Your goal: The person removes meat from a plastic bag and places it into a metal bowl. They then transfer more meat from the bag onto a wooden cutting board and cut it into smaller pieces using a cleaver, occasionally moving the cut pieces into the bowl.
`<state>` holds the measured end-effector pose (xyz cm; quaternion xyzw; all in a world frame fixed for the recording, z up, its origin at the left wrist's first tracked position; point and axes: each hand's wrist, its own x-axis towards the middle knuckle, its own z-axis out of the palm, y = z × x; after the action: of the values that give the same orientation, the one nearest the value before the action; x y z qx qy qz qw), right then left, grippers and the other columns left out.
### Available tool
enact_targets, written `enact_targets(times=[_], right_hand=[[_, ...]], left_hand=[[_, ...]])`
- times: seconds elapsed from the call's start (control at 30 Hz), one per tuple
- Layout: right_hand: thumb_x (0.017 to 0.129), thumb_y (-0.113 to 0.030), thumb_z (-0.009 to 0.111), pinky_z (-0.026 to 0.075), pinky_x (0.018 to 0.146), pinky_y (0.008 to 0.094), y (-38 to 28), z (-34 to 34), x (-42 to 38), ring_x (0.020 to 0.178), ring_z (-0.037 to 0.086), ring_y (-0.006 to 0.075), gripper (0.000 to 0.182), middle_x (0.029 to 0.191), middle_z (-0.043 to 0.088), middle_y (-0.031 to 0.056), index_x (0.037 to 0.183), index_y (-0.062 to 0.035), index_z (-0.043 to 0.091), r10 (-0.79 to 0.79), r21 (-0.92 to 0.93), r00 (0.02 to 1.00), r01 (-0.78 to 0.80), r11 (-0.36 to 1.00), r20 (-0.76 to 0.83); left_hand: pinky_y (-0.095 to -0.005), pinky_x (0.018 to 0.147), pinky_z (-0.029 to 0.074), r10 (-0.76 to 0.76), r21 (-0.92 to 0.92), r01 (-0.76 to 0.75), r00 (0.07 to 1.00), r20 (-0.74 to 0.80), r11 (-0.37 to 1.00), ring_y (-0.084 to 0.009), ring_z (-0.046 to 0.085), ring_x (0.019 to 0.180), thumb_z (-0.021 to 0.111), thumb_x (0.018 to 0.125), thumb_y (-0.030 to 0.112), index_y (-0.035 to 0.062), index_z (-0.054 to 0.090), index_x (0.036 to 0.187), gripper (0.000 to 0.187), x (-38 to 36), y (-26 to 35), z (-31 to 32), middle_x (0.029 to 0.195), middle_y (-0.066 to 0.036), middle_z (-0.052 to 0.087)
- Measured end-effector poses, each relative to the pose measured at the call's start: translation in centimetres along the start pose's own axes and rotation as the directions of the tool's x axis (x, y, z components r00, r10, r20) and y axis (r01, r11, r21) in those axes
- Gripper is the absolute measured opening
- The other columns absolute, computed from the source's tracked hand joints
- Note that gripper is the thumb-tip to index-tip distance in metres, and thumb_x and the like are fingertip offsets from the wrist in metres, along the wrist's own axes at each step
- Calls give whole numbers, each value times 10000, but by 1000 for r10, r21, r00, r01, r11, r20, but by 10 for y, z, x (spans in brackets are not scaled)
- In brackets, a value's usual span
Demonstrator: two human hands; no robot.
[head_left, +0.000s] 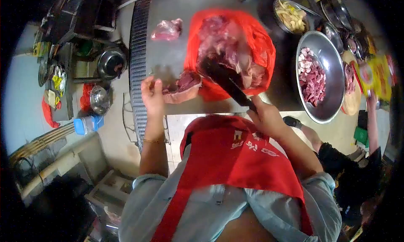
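My right hand (266, 115) is wrapped around the handle of a dark, broad-bladed cleaver (225, 80). Its blade reaches up and left over a heap of raw meat (221, 37) in a red plastic bag (263, 44). Beside a slab of raw meat with a pale rind (183, 90) is my left hand (152, 94), thumb and fingers apart. The slab's left end comes up against that hand, and its right end lies at the bag's edge. A smaller pink piece of meat (167, 29) rests on the metal table farther back.
On the right stands a large steel bowl (336, 73) with cut meat and pale pieces. Behind it is a bowl of yellowish slices (290, 15). Another person's arm (372, 120) reaches in at the far right, near a yellow package (376, 77). Metal pots (111, 63) stand at left.
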<state>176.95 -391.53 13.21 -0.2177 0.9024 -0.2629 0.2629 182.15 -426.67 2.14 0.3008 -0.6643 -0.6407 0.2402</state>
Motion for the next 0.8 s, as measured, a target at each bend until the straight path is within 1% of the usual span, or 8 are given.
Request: enact_targets(times=[0.1, 0.2, 0.43, 0.53, 0.57, 0.63, 0.73, 0.8], right_hand=[[881, -199, 627, 499, 686, 534, -6, 4, 4, 794, 637, 460, 360, 852, 658, 249, 1157, -81, 429, -1, 9, 1000, 1, 1000, 24], [884, -202, 622, 499, 681, 530, -10, 10, 14, 796, 641, 453, 351, 865, 663, 244, 1149, -72, 434, -8, -2, 998, 8, 1000, 55], [891, -205, 596, 493, 684, 531, -33, 48, 79, 793, 628, 461, 356, 857, 645, 266, 1167, -42, 442, -63, -16, 998, 63, 998, 11], [888, -213, 616, 485, 642, 537, -30, 45, 66, 755, 625, 469, 372, 809, 636, 264, 1182, -59, 447, -151, 203, 978, 179, 963, -145], [888, -203, 620, 487, 639, 523, -26, 41, 56, 741, 629, 455, 374, 800, 633, 259, 1188, -58, 452, -128, 235, 974, 171, 957, -188], [886, -184, 628, 491, 631, 496, -20, 29, 38, 715, 638, 426, 378, 783, 628, 248, 1200, -57, 461, -88, 288, 959, 168, 943, -269], [897, -146, 616, 497, 653, 399, -10, 5, 8, 700, 627, 308, 395, 798, 627, 195, 1239, -26, 460, 77, 390, 969, 20, 921, -234], [900, -94, 594, 489, 689, 343, 3, 1, -8, 762, 604, 220, 381, 872, 628, 144, 1242, 6, 460, 128, 445, 933, 37, 895, -335]], left_hand=[[-474, 919, 487, 185, 709, -555, 826, 533, 434, -343, 594, 1055, 760, 753, 350, 67, 498, 1263, 639, -7, 56, 33, 1188, -195, 584], [-500, 892, 486, -62, 835, -443, 871, 487, 326, -396, 584, 1097, 816, 655, 364, 91, 432, 1347, 838, -26, 42, 61, 1191, -198, 592], [-400, 931, 489, -225, 688, -316, 787, 575, 653, -299, 607, 1101, 787, 693, 207, 69, 414, 1351, 769, -55, 33, 27, 1161, -176, 610], [-333, 919, 479, -305, 307, 196, 880, 363, 931, -205, 596, 1028, 746, 755, 60, 10, 422, 1308, 643, -51, 32, 9, 1127, -86, 596], [-272, 722, 523, -118, 14, 118, 955, 274, 993, -118, 581, 834, 748, 812, 80, -15, 481, 1220, 497, -39, 23, 11, 968, -63, 599], [-305, 763, 526, 102, -59, -96, 988, 115, 994, -167, 600, 833, 776, 776, 62, -16, 489, 1224, 537, -7, 12, 15, 963, -80, 610], [-410, 950, 484, 174, 503, -508, 804, 569, 699, -352, 613, 1096, 753, 800, 168, -14, 502, 1287, 577, 36, 33, 21, 1191, -234, 618], [-411, 982, 467, 179, 443, -473, 811, 557, 762, -364, 574, 1172, 741, 815, 237, -2, 468, 1349, 645, 53, 8, 30, 1259, -257, 581]])
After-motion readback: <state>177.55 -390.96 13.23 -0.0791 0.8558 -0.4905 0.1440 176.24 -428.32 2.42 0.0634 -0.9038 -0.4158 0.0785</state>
